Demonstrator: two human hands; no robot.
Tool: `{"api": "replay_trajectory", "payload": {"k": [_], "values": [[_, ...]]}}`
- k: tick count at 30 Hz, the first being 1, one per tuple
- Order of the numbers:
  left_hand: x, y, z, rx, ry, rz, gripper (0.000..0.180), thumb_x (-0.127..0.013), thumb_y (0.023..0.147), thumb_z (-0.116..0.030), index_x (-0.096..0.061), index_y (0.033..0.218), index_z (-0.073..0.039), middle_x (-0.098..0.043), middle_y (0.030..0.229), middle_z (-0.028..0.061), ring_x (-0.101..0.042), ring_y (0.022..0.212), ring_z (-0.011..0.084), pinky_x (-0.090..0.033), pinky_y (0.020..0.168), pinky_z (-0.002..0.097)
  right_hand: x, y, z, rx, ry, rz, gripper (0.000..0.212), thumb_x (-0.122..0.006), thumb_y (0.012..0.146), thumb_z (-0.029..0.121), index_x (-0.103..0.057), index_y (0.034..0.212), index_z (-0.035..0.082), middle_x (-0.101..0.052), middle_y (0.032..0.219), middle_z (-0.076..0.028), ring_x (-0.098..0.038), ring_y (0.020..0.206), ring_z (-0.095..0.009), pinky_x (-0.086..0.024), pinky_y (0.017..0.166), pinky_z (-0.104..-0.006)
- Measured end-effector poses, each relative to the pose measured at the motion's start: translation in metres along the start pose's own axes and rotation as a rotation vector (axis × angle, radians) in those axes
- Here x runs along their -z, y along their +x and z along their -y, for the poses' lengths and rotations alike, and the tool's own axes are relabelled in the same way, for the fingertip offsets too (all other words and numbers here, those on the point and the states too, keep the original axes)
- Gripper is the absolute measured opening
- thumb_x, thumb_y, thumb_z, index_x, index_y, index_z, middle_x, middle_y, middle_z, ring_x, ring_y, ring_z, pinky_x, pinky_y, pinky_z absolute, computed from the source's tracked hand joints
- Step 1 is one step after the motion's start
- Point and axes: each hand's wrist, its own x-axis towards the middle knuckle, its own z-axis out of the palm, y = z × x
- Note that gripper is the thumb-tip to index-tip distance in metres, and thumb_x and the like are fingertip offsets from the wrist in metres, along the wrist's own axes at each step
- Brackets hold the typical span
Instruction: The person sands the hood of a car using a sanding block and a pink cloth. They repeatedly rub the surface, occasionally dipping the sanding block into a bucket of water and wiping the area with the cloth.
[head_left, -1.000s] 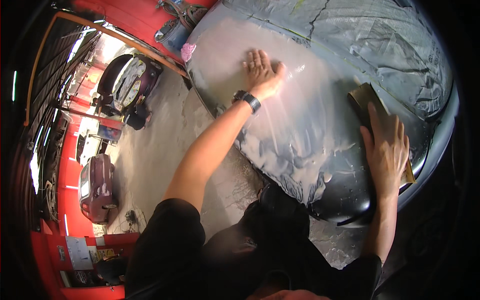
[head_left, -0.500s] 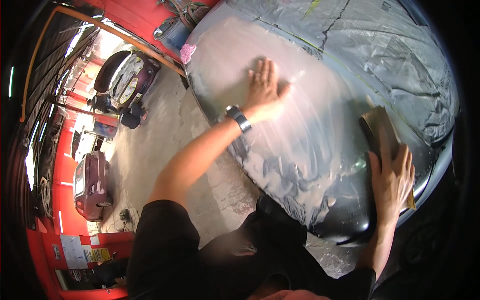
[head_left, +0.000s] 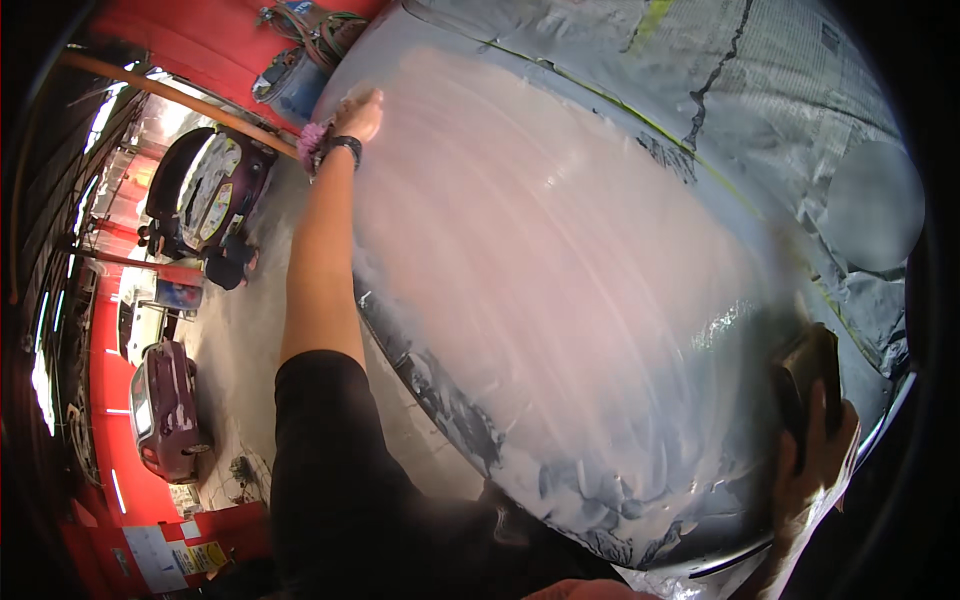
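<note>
A large curved car body panel point(head_left: 540, 250), smeared with pale pinkish filler and wet streaks, spreads out before me. My left hand point(head_left: 358, 118), with a dark watch on its wrist, is at the panel's far left edge. Its fingers are curled in at a crumpled pink cloth point(head_left: 313, 137), and part of the grip is hidden. At the panel's right side my right hand point(head_left: 822, 455) holds a brownish sanding block point(head_left: 810, 375), its fingers laid along it. Both are partly in shadow and blurred.
Grey masking sheet point(head_left: 770, 90) with a dark crack-like line covers the upper right. A blue bucket point(head_left: 290, 85) with coiled hoses stands beyond the far left edge. On the left are a maroon car point(head_left: 168, 415), a dark car point(head_left: 215, 190) and a crouching person point(head_left: 230, 262).
My left hand has moved from the panel's middle to the pink cloth at the far left edge and curled its fingers. My right hand with the sanding block has moved nearer. The view has shifted.
</note>
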Motion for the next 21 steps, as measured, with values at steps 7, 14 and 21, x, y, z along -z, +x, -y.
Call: {"api": "replay_trajectory", "payload": {"k": [7,14,21], "values": [[0.022,-0.119,-0.12,0.159,-0.161,0.009,0.097,-0.03,0.094,-0.069,-0.015,0.157,0.004,-0.011,0.166,0.0197,-0.007,0.154,0.0337,-0.007,0.124,0.0492,0.013,-0.002,0.008,-0.059,-0.038,-0.012,0.055,-0.065,0.089,0.034,-0.058,0.141,0.02,-0.053,0.125,-0.022,-0.057,0.109,-0.042,-0.047,0.094,-0.0477],[0.027,-0.286,-0.157,0.093,-0.216,-0.078,0.095,-0.027,0.096,-0.067,-0.014,0.157,0.004,-0.009,0.166,0.0211,-0.004,0.155,0.0339,-0.004,0.124,0.0502,0.016,0.011,0.017,0.001,-0.023,-0.039,0.054,-0.067,0.091,0.031,-0.055,0.142,0.019,-0.053,0.112,-0.018,-0.058,0.103,-0.038,-0.049,0.087,-0.0475],[0.033,-0.468,-0.239,-0.126,-0.199,-0.101,0.095,-0.026,0.098,-0.066,-0.01,0.156,0.007,-0.006,0.165,0.0251,-0.001,0.155,0.0342,0.0,0.124,0.0478,0.014,0.001,0.013,0.056,-0.042,-0.184,0.051,-0.063,0.095,0.036,-0.054,0.143,0.025,-0.051,0.102,-0.014,-0.059,0.095,-0.033,-0.05,0.078,-0.0456]]}}
